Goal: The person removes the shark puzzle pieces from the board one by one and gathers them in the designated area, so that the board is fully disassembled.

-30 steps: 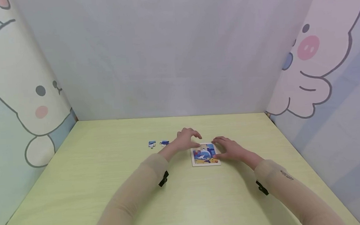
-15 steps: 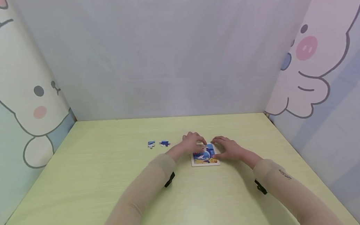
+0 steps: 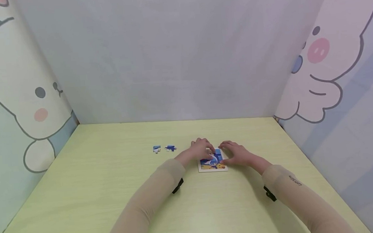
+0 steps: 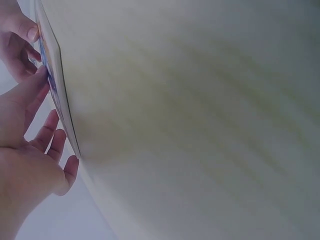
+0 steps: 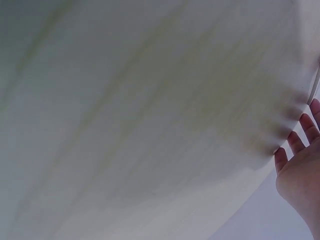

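A small square jigsaw puzzle (image 3: pixel 213 166) with a white border and a blue-and-yellow picture lies on the table. My left hand (image 3: pixel 202 149) covers its upper left part. In the left wrist view, that hand's thumb touches the picture, and its other fingers spread toward the far edge of the puzzle (image 4: pixel 61 90). Whether a loose piece lies under the fingertips is hidden. My right hand (image 3: pixel 236 154) holds the puzzle at its right side, thumb on the border, fingers round the far corner. In the right wrist view, the fingertips of the right hand (image 5: pixel 302 162) reach down to the tabletop.
Two loose puzzle pieces lie left of my left hand: a light blue and white one (image 3: pixel 156 149) and a dark blue one (image 3: pixel 170 148). The pale yellow table (image 3: pixel 113 179) meets a grey back wall (image 3: pixel 176 59) and side walls with cartoon animals.
My left hand has moved right and down onto the puzzle from above its upper left corner, and its thumb and forefinger have come closer together. The right hand and loose pieces stay put.
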Available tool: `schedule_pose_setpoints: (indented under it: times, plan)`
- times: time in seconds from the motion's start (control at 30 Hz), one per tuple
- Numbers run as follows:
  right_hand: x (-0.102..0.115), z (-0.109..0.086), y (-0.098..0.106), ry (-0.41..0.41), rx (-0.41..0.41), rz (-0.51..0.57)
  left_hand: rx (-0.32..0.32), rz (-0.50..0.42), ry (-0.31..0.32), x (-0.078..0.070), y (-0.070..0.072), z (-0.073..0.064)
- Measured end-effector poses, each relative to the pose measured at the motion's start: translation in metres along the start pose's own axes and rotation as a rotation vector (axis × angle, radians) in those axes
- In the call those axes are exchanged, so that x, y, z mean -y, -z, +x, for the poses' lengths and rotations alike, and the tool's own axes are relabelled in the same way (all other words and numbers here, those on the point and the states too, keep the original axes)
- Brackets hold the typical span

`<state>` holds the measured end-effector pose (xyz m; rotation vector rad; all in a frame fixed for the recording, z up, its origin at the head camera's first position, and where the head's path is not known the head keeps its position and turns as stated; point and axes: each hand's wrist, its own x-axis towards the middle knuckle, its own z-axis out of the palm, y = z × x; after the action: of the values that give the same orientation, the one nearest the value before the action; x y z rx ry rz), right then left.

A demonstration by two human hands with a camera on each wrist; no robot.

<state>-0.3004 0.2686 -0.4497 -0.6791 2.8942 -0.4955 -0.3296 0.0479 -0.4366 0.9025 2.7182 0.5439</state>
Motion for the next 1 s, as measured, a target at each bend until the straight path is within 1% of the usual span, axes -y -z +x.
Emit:
schedule_pose_setpoints:
  times: [0.2, 0.57, 0.83, 0.9, 1.0]
  plan:
    - [0.0008, -0.0003, -0.0001, -0.010, 0.007, 0.016, 0.002, -0.040, 0.009, -0.0006, -0.0007, 0.0003]
    - [0.0016, -0.0011, -0.0007, -0.012, -0.002, 0.012, -0.043, -0.042, -0.038, 0.0031, -0.0029, 0.0042]
    - [0.0003, -0.0004, -0.0007, -0.012, -0.001, 0.015, -0.082, -0.153, -0.031, 0.0024, -0.0006, 0.0041]
    - [0.0003, -0.0002, -0.0007, -0.017, 0.003, 0.021, -0.094, -0.171, -0.028, 0.0013, 0.0005, 0.0046]
    - [0.0001, 0.0000, -0.0007, -0.024, 0.008, 0.024, -0.116, -0.174, -0.030, 0.0003, 0.0013, 0.0064]
